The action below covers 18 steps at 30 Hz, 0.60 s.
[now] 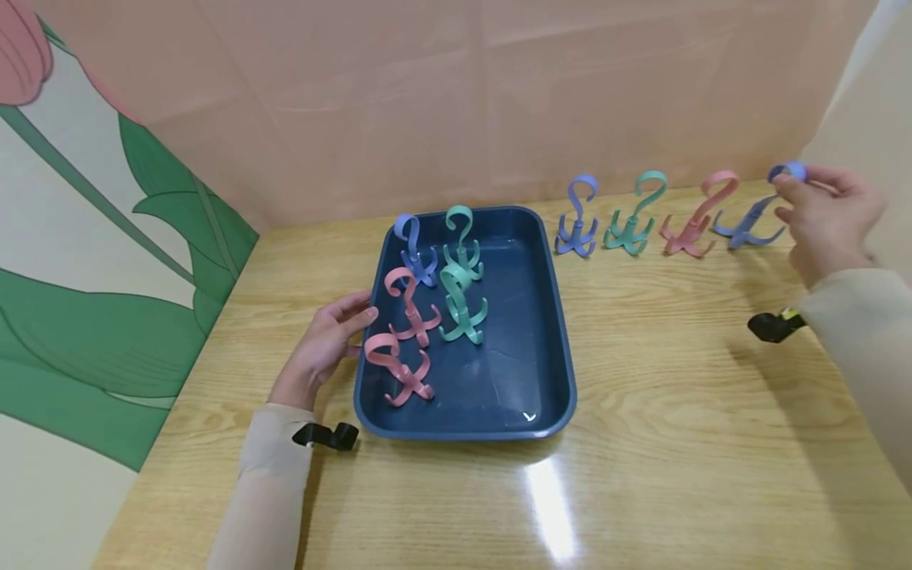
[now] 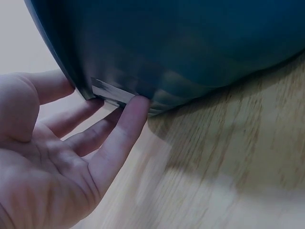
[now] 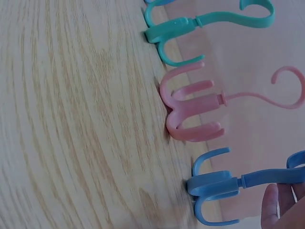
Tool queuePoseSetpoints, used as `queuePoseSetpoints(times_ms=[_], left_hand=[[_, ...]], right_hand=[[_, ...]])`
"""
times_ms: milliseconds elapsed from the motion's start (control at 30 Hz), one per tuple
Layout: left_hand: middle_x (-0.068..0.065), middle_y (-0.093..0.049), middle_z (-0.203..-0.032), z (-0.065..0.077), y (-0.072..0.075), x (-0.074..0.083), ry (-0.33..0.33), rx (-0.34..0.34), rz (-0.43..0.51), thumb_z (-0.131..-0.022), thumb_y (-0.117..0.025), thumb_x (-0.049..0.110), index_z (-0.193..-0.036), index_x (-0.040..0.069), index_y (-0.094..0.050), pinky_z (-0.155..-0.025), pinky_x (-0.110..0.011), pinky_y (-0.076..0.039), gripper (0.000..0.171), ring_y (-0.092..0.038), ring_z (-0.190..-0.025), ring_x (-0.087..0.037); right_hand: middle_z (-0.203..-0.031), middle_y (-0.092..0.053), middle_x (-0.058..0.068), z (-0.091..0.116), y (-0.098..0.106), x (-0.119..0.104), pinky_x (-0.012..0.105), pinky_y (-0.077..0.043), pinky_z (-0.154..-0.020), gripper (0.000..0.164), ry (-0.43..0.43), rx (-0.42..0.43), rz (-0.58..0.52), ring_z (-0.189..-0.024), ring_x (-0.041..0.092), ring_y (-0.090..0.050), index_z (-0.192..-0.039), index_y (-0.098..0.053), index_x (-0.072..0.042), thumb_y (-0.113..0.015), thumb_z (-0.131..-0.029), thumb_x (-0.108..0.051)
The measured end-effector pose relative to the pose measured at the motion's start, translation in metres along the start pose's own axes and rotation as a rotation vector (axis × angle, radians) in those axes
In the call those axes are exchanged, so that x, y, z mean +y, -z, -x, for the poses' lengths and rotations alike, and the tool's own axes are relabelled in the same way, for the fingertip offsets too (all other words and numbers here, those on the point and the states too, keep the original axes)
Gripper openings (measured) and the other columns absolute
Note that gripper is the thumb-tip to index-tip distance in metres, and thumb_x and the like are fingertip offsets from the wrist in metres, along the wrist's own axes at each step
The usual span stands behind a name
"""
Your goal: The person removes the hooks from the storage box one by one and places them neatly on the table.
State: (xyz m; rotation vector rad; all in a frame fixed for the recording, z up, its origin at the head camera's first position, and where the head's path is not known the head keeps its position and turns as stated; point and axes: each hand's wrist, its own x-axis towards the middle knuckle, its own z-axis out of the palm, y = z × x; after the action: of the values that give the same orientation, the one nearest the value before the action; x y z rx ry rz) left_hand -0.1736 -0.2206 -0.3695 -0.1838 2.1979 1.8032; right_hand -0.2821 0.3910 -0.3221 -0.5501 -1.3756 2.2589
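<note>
My right hand (image 1: 834, 214) pinches the curved top of a blue four-pronged hanging hook (image 1: 748, 226) at the right end of a row. In the right wrist view, the fingers lie at the stem of this blue hook (image 3: 217, 186), which stands prongs down at the wood. To its left stand a pink hook (image 1: 689, 229), a green hook (image 1: 630, 229) and another blue hook (image 1: 577, 229). My left hand (image 1: 324, 340) grips the left wall of a dark blue tray (image 1: 563, 340). In the left wrist view, its fingers (image 2: 131, 119) reach the tray's lower outside.
Inside the tray's left half stand a blue hook (image 1: 420, 265), two green hooks (image 1: 465, 321) and two pink hooks (image 1: 409, 380). A peach-coloured covering (image 1: 399, 111) rises behind the wooden table (image 1: 663, 459). At left is a wall with painted leaves (image 1: 93, 332).
</note>
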Motion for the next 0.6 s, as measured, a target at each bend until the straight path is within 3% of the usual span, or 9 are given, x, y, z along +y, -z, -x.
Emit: queuePoseSetpoints(times_ms=[267, 600], left_hand=[[-0.01, -0.047, -0.149, -0.0012, 0.0007, -0.0005, -0.01, 0.0, 0.003, -0.103, -0.059, 0.029, -0.152, 0.015, -0.046, -0.081, -0.037, -0.057, 0.052, -0.056, -0.119, -0.028], [-0.009, -0.049, -0.147, -0.0014, -0.0008, -0.0015, -0.021, -0.002, 0.04, -0.103, -0.059, 0.025, -0.149, 0.014, -0.049, -0.08, -0.039, -0.058, 0.048, -0.058, -0.119, -0.027]], right_hand=[[-0.098, -0.076, 0.002, 0.0016, -0.0034, 0.0032, 0.023, -0.054, -0.05, 0.035, -0.005, 0.006, -0.004, -0.088, 0.009, -0.072, -0.1, -0.071, -0.005, -0.086, -0.071, 0.009], [-0.099, -0.074, -0.003, 0.0016, -0.0003, 0.0033, 0.019, -0.053, -0.052, 0.035, 0.006, -0.014, 0.124, -0.08, 0.006, -0.069, -0.101, -0.074, -0.008, -0.09, -0.07, -0.003]])
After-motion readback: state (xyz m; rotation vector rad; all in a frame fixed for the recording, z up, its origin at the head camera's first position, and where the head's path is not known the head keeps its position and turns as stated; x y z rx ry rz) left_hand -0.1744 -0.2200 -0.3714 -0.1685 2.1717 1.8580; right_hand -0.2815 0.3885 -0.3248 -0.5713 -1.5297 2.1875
